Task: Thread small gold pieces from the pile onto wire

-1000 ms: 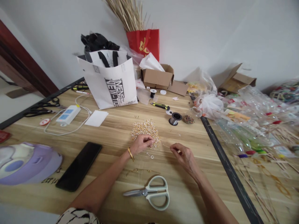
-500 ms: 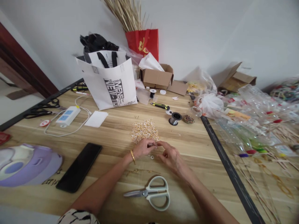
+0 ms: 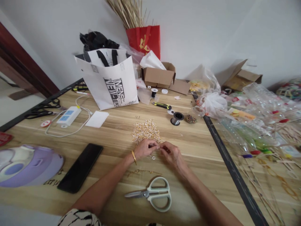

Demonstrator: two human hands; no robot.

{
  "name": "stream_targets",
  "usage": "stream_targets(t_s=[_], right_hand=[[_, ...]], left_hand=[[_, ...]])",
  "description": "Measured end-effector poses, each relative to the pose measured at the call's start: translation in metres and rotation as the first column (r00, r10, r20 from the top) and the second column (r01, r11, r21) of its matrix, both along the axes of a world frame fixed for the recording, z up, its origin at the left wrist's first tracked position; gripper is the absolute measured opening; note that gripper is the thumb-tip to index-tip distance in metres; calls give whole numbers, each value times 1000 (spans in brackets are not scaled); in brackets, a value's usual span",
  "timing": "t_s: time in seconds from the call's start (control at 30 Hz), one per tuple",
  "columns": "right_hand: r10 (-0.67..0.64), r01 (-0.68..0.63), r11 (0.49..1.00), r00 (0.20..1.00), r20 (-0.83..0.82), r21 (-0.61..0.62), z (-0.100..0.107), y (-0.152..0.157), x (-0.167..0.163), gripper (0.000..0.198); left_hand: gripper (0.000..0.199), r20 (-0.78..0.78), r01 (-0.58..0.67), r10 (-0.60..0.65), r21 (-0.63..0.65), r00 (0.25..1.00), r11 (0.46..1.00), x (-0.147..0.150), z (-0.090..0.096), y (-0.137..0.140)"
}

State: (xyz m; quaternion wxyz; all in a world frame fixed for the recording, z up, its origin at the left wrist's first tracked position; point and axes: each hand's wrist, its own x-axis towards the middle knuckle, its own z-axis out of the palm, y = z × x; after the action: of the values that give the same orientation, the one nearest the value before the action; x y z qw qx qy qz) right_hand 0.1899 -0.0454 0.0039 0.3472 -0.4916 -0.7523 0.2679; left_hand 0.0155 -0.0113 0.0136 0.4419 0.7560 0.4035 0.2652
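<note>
Both my hands meet over the table, just in front of a pile of small gold and clear beads (image 3: 146, 130). My left hand (image 3: 146, 148), with a gold bangle at the wrist, pinches something too small to make out. My right hand (image 3: 171, 153) is closed in a pinch too, its fingertips almost touching the left ones. A small pale ring (image 3: 153, 158) shows just below the fingertips. Nearer to me lies a thin gold chain (image 3: 143, 171), and below it a pair of scissors (image 3: 152, 193) with pale handles.
To the left are a black phone (image 3: 80, 168), a purple and white object (image 3: 30, 166) and a power strip (image 3: 69, 116). Behind the beads stand a wire spool (image 3: 176, 118), a utility knife (image 3: 161, 105) and a white bag (image 3: 109, 83). Plastic bottles (image 3: 258, 110) crowd the right.
My right hand's fingers have drawn in from a more spread pose to a pinch close to the left fingertips. My left hand stays nearly in place.
</note>
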Motion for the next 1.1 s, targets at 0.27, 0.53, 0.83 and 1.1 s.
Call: stream_targets(t_s=[0.27,0.53,0.83,1.1], right_hand=[[60,-53,988,997,-41,147,-8,-9,1,12],[-20,4,980,997,75,197,-20,-17,6,13],[16,-20,972,1000,19,232,-31,-15,6,13],[28,-26,978,1000,-6,206,-28,-14,8,14]], left_hand=[[18,-86,14,-9,50,996,999,2,-4,1],[11,-161,37,-29,50,986,998,6,-6,3],[12,-292,77,-59,52,955,996,12,1,5],[15,-249,102,-97,6,963,995,10,-1,6]])
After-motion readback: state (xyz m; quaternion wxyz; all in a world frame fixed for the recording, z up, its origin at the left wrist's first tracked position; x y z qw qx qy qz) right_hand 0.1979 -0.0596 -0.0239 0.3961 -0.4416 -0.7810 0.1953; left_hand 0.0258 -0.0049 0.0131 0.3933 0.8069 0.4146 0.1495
